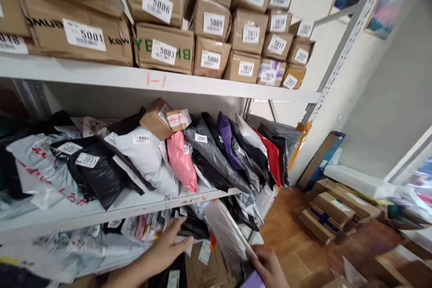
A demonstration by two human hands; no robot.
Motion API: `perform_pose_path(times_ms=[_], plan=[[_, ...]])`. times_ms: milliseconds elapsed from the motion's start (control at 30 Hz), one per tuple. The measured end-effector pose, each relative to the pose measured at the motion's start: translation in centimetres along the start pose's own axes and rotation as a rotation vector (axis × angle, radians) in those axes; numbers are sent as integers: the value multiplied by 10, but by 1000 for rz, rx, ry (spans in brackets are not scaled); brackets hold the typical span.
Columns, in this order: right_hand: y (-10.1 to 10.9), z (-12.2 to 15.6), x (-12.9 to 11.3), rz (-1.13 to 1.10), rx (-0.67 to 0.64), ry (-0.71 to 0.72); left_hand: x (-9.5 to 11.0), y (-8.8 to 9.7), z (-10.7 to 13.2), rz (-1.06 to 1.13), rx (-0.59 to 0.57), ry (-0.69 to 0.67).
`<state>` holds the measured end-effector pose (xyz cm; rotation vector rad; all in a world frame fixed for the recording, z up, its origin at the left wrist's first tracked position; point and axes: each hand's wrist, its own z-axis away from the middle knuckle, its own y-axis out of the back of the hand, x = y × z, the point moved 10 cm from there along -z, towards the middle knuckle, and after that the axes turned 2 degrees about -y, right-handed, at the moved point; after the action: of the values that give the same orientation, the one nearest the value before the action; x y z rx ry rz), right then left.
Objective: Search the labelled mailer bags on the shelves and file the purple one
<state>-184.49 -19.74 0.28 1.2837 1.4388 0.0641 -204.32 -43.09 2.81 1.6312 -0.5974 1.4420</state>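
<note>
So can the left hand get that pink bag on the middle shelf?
Probably yes. The left hand rests on parcels one shelf below the pink bag, whose lower end pokes out at the shelf's front, uncovered.

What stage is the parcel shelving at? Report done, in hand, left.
Done: numbered boxes fill the top shelf, and labelled mailer bags line the middle one. In hand: the left hand presses on bags on the lowest shelf while the right hand grips a grey mailer bag. Left: boxes lie on the floor.
</note>
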Motion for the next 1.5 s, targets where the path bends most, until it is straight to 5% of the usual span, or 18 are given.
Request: perform_pose_path(times_ms=[33, 100, 167, 233, 333, 400, 600, 733, 800, 867, 933, 1000, 1100, 1200, 1400, 1500], plan=[[-9, 2, -23, -33, -55, 128, -43, -27, 8, 273, -38, 242], [-17, -4, -81, -19, -55, 433, -84, -66, 20, 789, -40, 461], [-31, -7, -140, 41, -34, 764, -83, -66, 23, 1107, 15, 336], [-48, 1, -187, 59, 4, 1068, -68, -41, 35, 1182, 89, 79], [-74, 25, -224, -53, 64, 1376, -54, -8, 80, 1172, 203, -188], [-93, 39, -240, -172, 53, 1466, -64, 8, 118, 1160, 396, -240], [-148, 100, -314, -472, -89, 1662, -103, 46, 236, 1045, 1301, -136], [-183, 131, -367, -674, -251, 1615, -102, 92, 327, 1148, 1764, -165], [-204, 121, -386, -857, -298, 1413, -103, 122, 384, 1134, 1883, -205], [-236, 96, -398, -1118, -331, 1043, -112, 150, 446, 1090, 1948, -216], [-279, 83, -412, -1326, -370, 697, -128, 174, 500, 1042, 1938, -150], [-322, 92, -442, -1431, -419, 540, -148, 194, 543, 1002, 1891, -7], [-375, 130, -504, -1453, -481, 538, -176, 225, 586, 907, 1765, 200], [-416, 175, -559, -1475, -534, 557, -185, 270, 617, 713, 1661, 208], [-443, 232, -624, -1574, -470, 526, -168, 363, 698, 223, 1821, 63], [-447, 239, -644, -1597, -383, 526, -169, 395, 719, 188, 1776, 20]])
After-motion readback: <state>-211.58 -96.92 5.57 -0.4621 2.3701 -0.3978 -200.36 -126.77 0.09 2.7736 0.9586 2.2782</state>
